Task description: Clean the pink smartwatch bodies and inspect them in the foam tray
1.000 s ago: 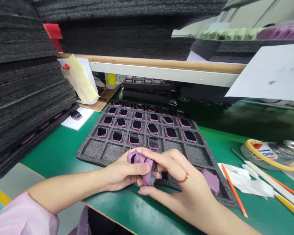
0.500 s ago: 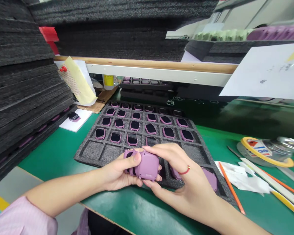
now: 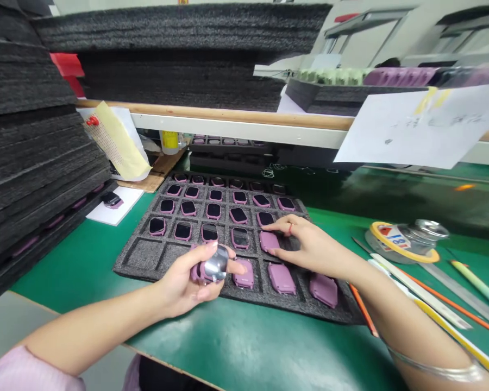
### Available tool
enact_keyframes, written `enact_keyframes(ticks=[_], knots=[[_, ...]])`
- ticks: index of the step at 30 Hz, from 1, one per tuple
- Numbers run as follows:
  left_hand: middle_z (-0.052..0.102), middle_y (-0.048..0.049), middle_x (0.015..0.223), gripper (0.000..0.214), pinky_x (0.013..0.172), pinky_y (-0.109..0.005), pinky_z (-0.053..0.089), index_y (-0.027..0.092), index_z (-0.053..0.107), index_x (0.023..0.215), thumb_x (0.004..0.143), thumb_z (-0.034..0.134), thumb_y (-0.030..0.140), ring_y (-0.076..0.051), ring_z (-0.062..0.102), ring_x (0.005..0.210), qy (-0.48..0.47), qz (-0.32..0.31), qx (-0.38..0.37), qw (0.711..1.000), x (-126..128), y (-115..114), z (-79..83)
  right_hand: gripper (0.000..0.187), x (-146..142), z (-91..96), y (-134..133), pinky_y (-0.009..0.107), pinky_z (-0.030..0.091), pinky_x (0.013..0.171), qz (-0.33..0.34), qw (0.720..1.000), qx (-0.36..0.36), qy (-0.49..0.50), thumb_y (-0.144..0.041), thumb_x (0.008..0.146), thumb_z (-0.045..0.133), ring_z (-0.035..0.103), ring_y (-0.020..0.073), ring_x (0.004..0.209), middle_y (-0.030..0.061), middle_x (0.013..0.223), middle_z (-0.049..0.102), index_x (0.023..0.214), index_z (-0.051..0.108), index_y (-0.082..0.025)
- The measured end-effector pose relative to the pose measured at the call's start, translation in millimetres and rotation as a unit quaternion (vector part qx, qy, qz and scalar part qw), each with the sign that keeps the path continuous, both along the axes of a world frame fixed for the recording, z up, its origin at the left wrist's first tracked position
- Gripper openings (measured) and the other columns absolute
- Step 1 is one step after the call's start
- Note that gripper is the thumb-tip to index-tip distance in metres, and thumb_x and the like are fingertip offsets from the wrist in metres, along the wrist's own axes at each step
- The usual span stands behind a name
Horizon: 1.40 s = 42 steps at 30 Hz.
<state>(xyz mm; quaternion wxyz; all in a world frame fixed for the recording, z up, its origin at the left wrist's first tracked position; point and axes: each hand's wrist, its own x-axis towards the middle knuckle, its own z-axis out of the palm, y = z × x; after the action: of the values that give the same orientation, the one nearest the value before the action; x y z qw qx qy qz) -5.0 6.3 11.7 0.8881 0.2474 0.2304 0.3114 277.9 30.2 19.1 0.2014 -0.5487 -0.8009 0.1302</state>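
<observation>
A big green table (image 3: 269,347) fills the lower part of the picture. Tall stacks of dark grey foam sheets (image 3: 32,146) stand at the left and along the top. A long wooden rail (image 3: 228,115) with a white bar under it runs across the middle. A white sheet of paper (image 3: 415,127) hangs at the upper right. A pale wall (image 3: 362,51) shows in the upper right corner. A strip of grey floor (image 3: 12,326) shows at the lower left. The light is bright and even.
</observation>
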Motion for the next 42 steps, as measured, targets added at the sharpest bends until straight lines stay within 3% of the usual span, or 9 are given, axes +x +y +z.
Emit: enact_keyframes(ticks=[5,11,14,21,24,27,29,34,42], knots=[[0.076,-0.0097,0.093,0.035,0.041,-0.017,0.026,0.015,0.072,0.101,0.079,0.079,0.041,-0.004,0.051,0.043,-0.007,-0.015,0.010,1.000,4,-3,-0.9,0.022,-26,23.1,-24,0.045,0.058,0.093,0.018,0.990,0.094,0.101,-0.036,0.092,0.063,0.071,0.0252,0.102,0.0077,0.109,0.074,0.109,0.072,-0.025],[0.055,0.0018,0.056,0.052,0.039,-0.019,0.021,0.009,0.070,0.079,0.079,0.073,0.061,-0.004,0.037,0.039,0.001,-0.060,0.013,0.998,12,-6,-4.7,0.031,-87,26.8,-63,0.039,0.059,0.092,0.163,0.966,0.133,0.149,-0.029,0.082,0.081,0.068,0.0239,0.109,0.0098,0.117,0.069,0.105,0.061,-0.023],[0.054,0.0025,0.058,0.042,0.041,-0.016,0.025,0.011,0.069,0.082,0.083,0.073,0.053,-0.003,0.037,0.041,-0.024,-0.038,-0.006,0.999,12,-6,-4.7,0.014,-94,17.8,-65,0.038,0.058,0.094,0.153,0.962,0.164,0.153,-0.022,0.087,0.074,0.068,0.0222,0.107,0.0097,0.116,0.067,0.089,0.061,-0.022],[0.058,0.0006,0.062,0.040,0.044,-0.015,0.026,0.012,0.069,0.082,0.085,0.072,0.052,-0.003,0.041,0.043,-0.045,-0.046,-0.007,0.998,11,-5,-4.3,0.008,-94,18.6,-59,0.033,0.061,0.082,0.134,0.946,0.210,0.208,-0.015,0.088,0.071,0.071,0.0188,0.092,0.0079,0.104,0.071,0.088,0.066,-0.021],[0.065,-0.0030,0.070,0.039,0.044,-0.017,0.026,0.012,0.071,0.091,0.083,0.075,0.050,-0.003,0.043,0.042,-0.042,-0.044,0.001,0.998,11,-5,-2.8,0.013,-92,19.4,-61,0.033,0.062,0.071,0.074,0.923,0.232,0.297,-0.013,0.090,0.069,0.071,0.0173,0.079,0.0028,0.085,0.071,0.086,0.065,-0.024],[0.072,-0.0085,0.081,0.039,0.043,-0.019,0.027,0.011,0.073,0.094,0.081,0.077,0.047,-0.004,0.046,0.043,-0.045,-0.046,0.007,0.998,10,-5,-0.2,0.011,-88,15.9,-64,0.035,0.064,0.071,0.020,0.892,0.208,0.400,-0.018,0.094,0.065,0.074,0.0190,0.081,0.0031,0.087,0.071,0.088,0.062,-0.026],[0.073,-0.0092,0.081,0.039,0.043,-0.019,0.027,0.011,0.074,0.091,0.080,0.077,0.048,-0.004,0.045,0.043,-0.045,-0.045,0.004,0.998,9,-4,1.4,0.010,-87,11.8,-64,0.039,0.065,0.084,0.038,0.898,0.158,0.409,-0.025,0.092,0.070,0.075,0.0215,0.096,0.0058,0.103,0.072,0.098,0.062,-0.027],[0.072,-0.0078,0.080,0.044,0.043,-0.019,0.030,0.010,0.074,0.092,0.081,0.073,0.053,-0.003,0.042,0.041,-0.025,-0.039,0.013,0.999,9,-4,1.7,0.064,-90,1.5,-59,0.049,0.055,0.105,0.104,0.948,0.100,0.283,-0.039,0.076,0.086,0.064,0.0291,0.124,0.0121,0.129,0.064,0.131,0.055,-0.026],[0.072,-0.0080,0.080,0.041,0.044,-0.020,0.032,0.010,0.073,0.090,0.082,0.073,0.050,-0.003,0.040,0.041,-0.047,-0.043,0.010,0.998,8,-5,-1.2,0.053,-93,-0.5,-57,0.046,0.058,0.101,0.139,0.951,0.140,0.237,-0.033,0.082,0.081,0.064,0.0261,0.121,0.0115,0.125,0.067,0.129,0.057,-0.025]])
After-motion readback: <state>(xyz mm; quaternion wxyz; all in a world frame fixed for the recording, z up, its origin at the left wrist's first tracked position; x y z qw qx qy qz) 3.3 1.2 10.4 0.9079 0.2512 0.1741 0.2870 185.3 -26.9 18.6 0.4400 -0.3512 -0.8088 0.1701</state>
